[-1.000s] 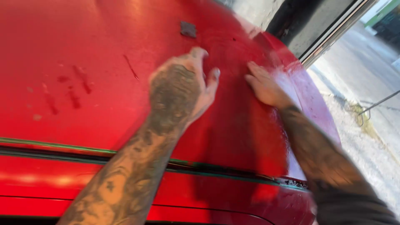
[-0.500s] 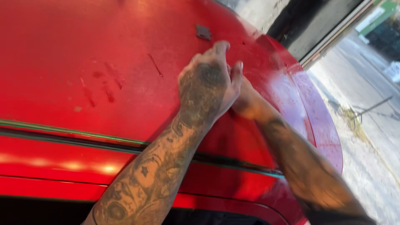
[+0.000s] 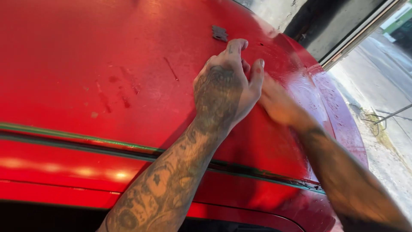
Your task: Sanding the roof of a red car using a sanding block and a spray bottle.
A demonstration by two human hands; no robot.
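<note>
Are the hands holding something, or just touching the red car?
It cannot be told for sure. Both hands press on the red car roof; the left hand covers most of the right hand, so anything under them is hidden.

Sunlit pavement [image 3: 386, 77] beyond dark doorway [image 3: 326, 21]

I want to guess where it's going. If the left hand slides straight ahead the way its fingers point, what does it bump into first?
Probably the small grey patch on the red car roof, just beyond the left hand.
</note>
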